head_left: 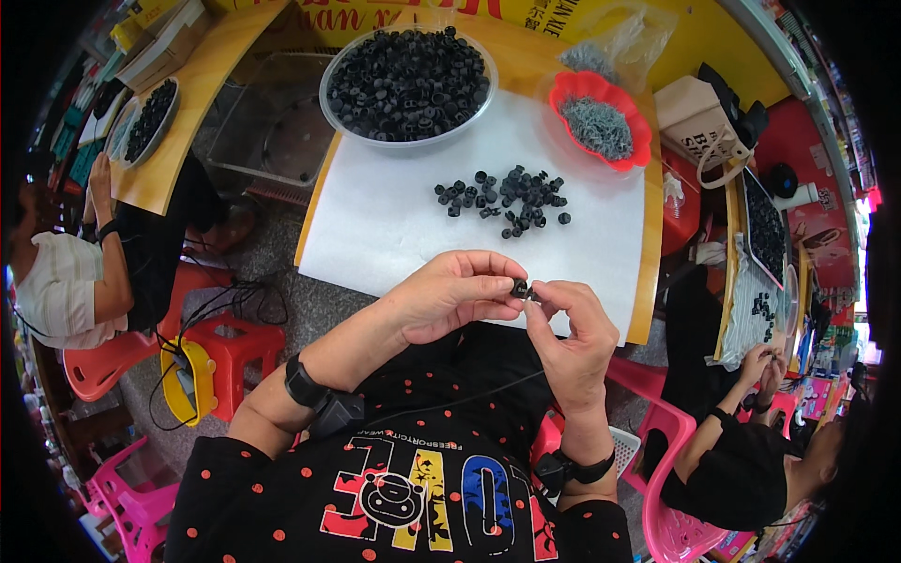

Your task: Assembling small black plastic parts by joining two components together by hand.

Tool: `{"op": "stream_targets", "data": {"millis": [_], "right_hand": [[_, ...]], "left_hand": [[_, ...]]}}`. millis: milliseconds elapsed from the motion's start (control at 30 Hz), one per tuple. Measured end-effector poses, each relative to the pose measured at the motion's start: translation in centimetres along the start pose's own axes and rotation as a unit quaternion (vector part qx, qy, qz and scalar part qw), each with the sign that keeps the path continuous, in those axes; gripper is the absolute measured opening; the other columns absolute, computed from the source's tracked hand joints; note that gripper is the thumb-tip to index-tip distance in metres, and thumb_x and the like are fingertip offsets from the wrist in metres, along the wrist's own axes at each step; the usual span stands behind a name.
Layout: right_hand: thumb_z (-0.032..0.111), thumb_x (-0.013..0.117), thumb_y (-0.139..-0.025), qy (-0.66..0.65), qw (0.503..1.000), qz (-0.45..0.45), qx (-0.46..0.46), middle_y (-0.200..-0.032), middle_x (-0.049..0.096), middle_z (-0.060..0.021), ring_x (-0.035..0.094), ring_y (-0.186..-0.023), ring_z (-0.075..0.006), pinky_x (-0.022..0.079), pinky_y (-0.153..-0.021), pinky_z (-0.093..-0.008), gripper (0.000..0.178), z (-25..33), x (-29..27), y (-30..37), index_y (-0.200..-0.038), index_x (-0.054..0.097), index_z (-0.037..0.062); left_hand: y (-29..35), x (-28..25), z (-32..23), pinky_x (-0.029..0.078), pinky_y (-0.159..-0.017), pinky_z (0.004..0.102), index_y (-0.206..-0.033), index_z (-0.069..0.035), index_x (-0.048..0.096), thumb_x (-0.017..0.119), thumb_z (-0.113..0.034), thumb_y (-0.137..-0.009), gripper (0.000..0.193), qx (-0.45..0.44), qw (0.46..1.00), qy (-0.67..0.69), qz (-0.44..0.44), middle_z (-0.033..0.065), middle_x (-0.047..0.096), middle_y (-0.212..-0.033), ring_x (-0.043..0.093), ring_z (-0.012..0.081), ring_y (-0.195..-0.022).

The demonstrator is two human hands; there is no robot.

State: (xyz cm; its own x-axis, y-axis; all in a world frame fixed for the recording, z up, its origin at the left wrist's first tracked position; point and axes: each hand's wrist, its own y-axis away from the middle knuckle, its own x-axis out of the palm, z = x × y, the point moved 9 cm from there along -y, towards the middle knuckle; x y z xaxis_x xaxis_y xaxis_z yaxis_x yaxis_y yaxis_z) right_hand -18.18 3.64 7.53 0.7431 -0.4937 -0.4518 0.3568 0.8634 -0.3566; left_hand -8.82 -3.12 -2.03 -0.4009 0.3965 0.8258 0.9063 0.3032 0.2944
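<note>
A small black plastic cap-like part [519, 289] is pinched between the fingertips of both hands, just above the near edge of the white sheet-covered table [375, 225]. The left hand [450, 296] is closed on it with thumb and forefinger, and the right hand [568, 333] meets it from the other side with fingertips pressed to the same piece, apparently so that it can be steadied and worked at close range. Whether a second, smaller piece is held against it cannot be told, as the fingers cover most of it. A loose scatter of similar black parts [507, 199] is laid near the middle of the sheet, within easy reach. Beyond it, a large clear round bowl heaped with black parts [408, 84] is set at the far edge, and a red plastic bowl of thin grey metal pieces [601, 120] stands to its right; their exact shape is too small to make out. Other people at neighbouring tables are cut off by the rim.
</note>
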Motion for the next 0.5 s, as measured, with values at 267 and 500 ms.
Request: {"op": "stream_targets", "data": {"millis": [267, 500], "right_hand": [[-0.005, 0.071, -0.073, 0.029, 0.999, 0.021, -0.032, -0.086, 0.065, -0.0102, 0.06, -0.062, -0.0135, 0.049, -0.057, -0.0249, 0.025, 1.2, 0.3, -0.1, -0.096, 0.065, -0.0002], [-0.005, 0.072, -0.072, 0.049, 0.998, 0.016, -0.037, -0.083, 0.064, -0.0091, 0.058, -0.059, -0.0125, 0.049, -0.056, -0.0247, 0.025, 2.2, 0.3, 0.0, -0.095, 0.063, 0.0005]], "left_hand": [[0.6, 0.6, -0.7, 0.054, -0.087, 0.0282, -0.114, 0.003, 0.058, 0.058, -0.008, -0.092, 0.024, 0.033, 0.997, -0.069, -0.002, 0.0095, 0.062, -0.104, 0.064, 0.0141, -0.091], [0.9, 0.9, -0.5, 0.054, -0.085, 0.027, -0.114, 0.002, 0.059, 0.057, -0.009, -0.093, 0.024, 0.034, 0.997, -0.067, -0.004, 0.0081, 0.063, -0.101, 0.064, 0.0129, -0.089]]}}
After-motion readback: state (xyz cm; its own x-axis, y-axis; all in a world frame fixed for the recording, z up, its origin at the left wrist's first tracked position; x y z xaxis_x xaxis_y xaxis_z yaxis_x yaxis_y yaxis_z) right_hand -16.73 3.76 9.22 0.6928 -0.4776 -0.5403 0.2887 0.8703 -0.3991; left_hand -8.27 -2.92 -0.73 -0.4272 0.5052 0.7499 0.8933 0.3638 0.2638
